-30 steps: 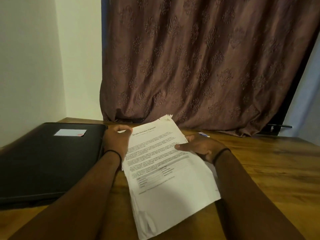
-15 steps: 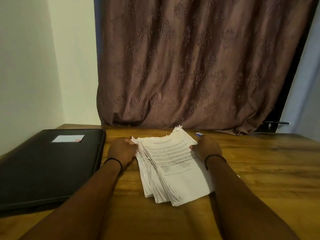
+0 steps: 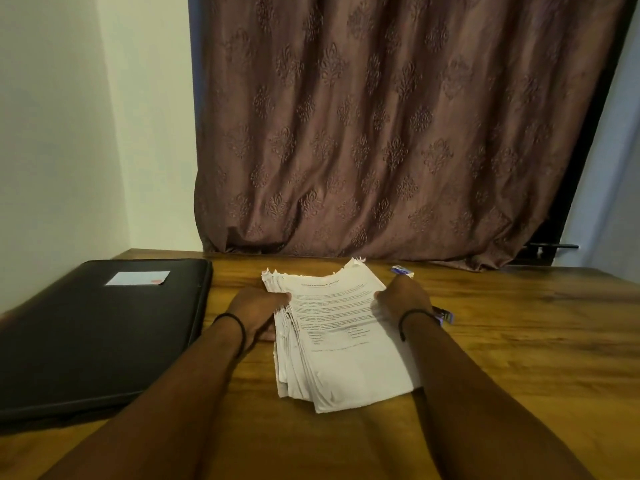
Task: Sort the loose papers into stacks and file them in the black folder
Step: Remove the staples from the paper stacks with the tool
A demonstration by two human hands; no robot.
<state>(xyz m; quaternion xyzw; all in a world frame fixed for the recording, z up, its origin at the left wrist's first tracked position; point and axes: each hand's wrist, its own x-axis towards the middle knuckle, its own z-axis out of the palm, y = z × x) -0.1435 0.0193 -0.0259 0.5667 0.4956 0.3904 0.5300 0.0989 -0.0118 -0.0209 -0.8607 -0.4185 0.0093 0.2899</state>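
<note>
A thick, fanned stack of white printed papers (image 3: 346, 344) lay on the brown wooden table (image 3: 519, 341), near the closed black folder (image 3: 104, 334). Its side edges were pinched by the left hand (image 3: 258, 308) and right hand (image 3: 403, 296), thumbs on top. The sheets were judged light, limp and apt to slide, best clamped along both long edges.

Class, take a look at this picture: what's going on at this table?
A person has a fanned pile of papers lying on the table. The left hand grips the pile's left edge and the right hand its right edge. The folder lies closed to the left, apart from the pile.
</note>
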